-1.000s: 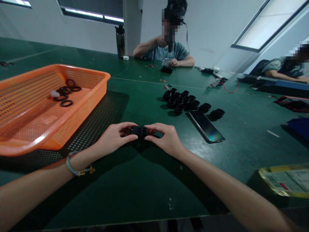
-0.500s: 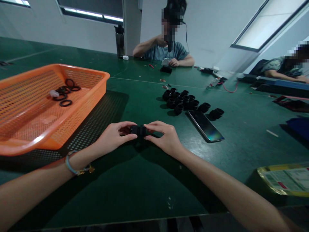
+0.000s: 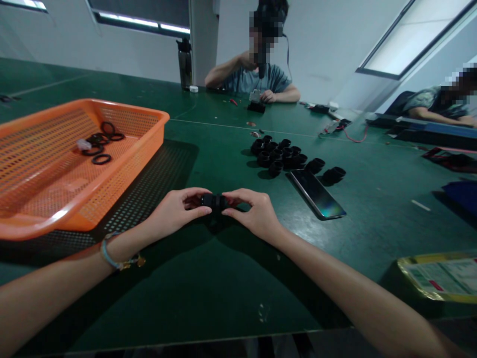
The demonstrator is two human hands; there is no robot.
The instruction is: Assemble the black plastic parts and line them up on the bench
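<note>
My left hand (image 3: pixel 177 211) and my right hand (image 3: pixel 253 214) meet over the green table (image 3: pixel 223 278), each pinching one end of a small black cylindrical part (image 3: pixel 213 201) held just above the surface. Fingers of both hands are curled around it. Beyond my hands lies a cluster of several similar black cylindrical parts (image 3: pixel 279 154), with two more parts (image 3: pixel 328 170) to its right. An orange mesh basket (image 3: pixel 137 149) at the left holds several black rings (image 3: pixel 100 141) and a small white piece (image 3: pixel 84 144).
A phone (image 3: pixel 316 194) lies face up right of my hands. A yellow-edged tray (image 3: pixel 439 278) sits at the near right. A person across the table works with small items; a dark bottle (image 3: pixel 185 62) stands near them. Another person sits at far right.
My right fingers have shifted slightly on the black part; both hands stay in the same place holding it.
</note>
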